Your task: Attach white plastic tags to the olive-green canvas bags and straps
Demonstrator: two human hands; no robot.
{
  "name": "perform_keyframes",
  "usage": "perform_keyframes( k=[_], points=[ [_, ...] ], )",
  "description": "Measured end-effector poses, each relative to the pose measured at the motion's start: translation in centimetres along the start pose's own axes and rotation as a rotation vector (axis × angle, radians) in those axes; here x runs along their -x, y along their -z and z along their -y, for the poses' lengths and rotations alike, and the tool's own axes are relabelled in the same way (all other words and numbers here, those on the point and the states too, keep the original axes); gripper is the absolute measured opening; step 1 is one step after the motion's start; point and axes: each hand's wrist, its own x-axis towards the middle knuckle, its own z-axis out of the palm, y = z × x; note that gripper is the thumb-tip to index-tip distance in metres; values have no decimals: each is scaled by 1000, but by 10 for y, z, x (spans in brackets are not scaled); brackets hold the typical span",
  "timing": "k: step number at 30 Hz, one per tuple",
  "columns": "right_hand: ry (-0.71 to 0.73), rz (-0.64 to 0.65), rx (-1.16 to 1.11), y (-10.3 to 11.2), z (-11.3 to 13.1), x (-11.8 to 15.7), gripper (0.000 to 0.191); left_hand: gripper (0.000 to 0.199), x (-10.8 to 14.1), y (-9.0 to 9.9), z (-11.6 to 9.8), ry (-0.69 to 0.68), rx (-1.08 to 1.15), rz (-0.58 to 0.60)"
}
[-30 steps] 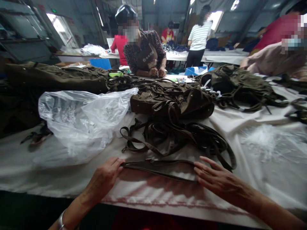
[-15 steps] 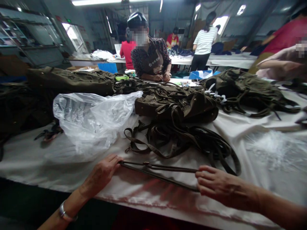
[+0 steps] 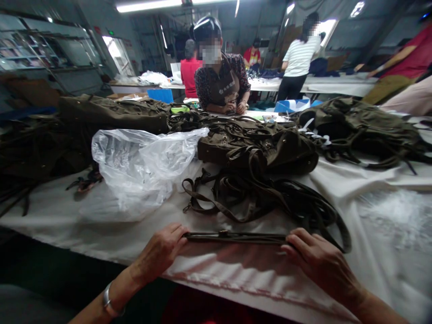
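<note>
A dark olive strap (image 3: 249, 237) with a small buckle (image 3: 223, 233) is stretched in folded layers between my hands, just above the front of the cloth-covered table. My left hand (image 3: 162, 247) pinches its left end. At the right end, my right hand (image 3: 312, 256) is closed on the strap, thumb below and fingers above. Right behind it lies a tangled heap of similar straps (image 3: 236, 213), with a metal clip at its left. A dark olive bag (image 3: 256, 144) sits behind that heap.
A crumpled clear plastic bag (image 3: 135, 166) lies left of the straps. More olive bags (image 3: 111, 114) are piled at the back left, and others (image 3: 364, 126) at the right. Small clear plastic pieces (image 3: 398, 216) are spread at right. A co-worker (image 3: 222, 85) leans on the far side.
The strap's layers, spread apart before, now lie close together in one straight line. My right hand has turned over the strap's end. The view has shifted slightly left.
</note>
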Motion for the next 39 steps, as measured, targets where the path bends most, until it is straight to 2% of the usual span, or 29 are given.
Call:
perform_keyframes(
  k=[3, 6, 8, 11, 13, 16, 18, 20, 22, 25, 27, 33, 39],
  points=[
    [67, 51, 102, -1, 3, -11, 31, 19, -2, -2, -7, 37, 1, 17],
    [32, 36, 144, -5, 9, -19, 35, 18, -2, -6, -12, 87, -17, 35],
    [-19, 83, 174, -4, 16, -24, 30, 17, -1, -9, -15, 127, -23, 50],
    [-74, 233, 232, 5, 30, -30, 15, 17, 3, -11, -19, 149, -14, 61],
    [-76, 286, 240, 13, 40, -35, 26, 18, 4, -12, -21, 145, -1, 58],
    [-41, 228, 206, 19, 57, -43, 50, 18, 4, -12, -21, 139, 13, 58],
    [8, 196, 144, 16, 72, -50, 64, 18, 3, -12, -20, 135, 12, 57],
    [55, 234, 61, 9, 88, -60, 68, 18, 2, -12, -20, 130, 10, 55],
    [77, 327, -39, 2, 101, -73, 56, 17, 3, -12, -19, 126, 10, 49],
    [50, 460, -249, -8, 107, -90, 13, 16, 5, -12, -20, 122, 15, 44],
    [4, 483, -356, -13, 101, -98, 13, 16, 5, -13, -23, 117, 14, 36],
    [-268, 352, -478, -28, 73, -104, 9, 19, -7, -29, -55, 6, 8, -81],
    [-526, 135, -546, -38, 83, -93, 20, 24, -19, -60, -89, -113, 109, -8]
  ],
)
